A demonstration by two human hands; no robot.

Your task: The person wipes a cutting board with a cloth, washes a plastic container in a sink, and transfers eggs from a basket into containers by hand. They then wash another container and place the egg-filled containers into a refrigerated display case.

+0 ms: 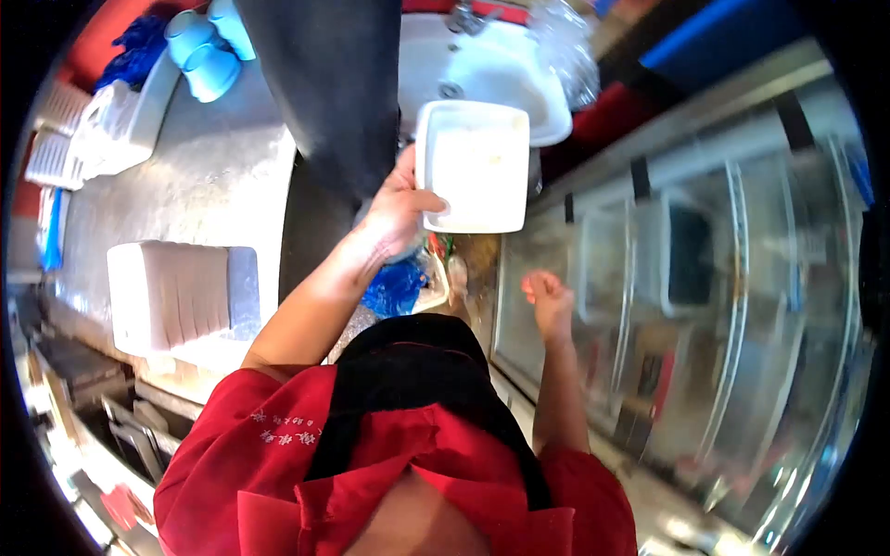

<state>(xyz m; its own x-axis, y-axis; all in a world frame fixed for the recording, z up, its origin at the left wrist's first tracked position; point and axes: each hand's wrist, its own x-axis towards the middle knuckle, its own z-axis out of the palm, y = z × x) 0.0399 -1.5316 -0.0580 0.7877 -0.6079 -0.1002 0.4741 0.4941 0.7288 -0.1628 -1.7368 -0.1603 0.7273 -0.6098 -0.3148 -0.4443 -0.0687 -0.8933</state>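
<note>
My left hand [403, 206] grips a white square plastic tray [475, 171] by its near left edge, the thumb over the rim. The tray's inside faces up, with a few small yellowish-brown marks on it. Behind it, a white wash basin [547, 97] is partly covered by the tray. My right hand [549, 298] hangs in the air with its fingers curled in, and nothing shows in it. It is nearest to the glass-fronted cabinet [593, 324] on the right. Below my left wrist lies a blue plastic bag [394, 287] in a light-coloured bin [432, 295].
A metal counter [199, 157] on the left carries a stack of white trays [181, 292] and blue cups [209, 74]. A person's dark trouser leg [329, 83] stands between counter and basin. Clear plastic wrap [564, 51] hangs at the basin's right rim.
</note>
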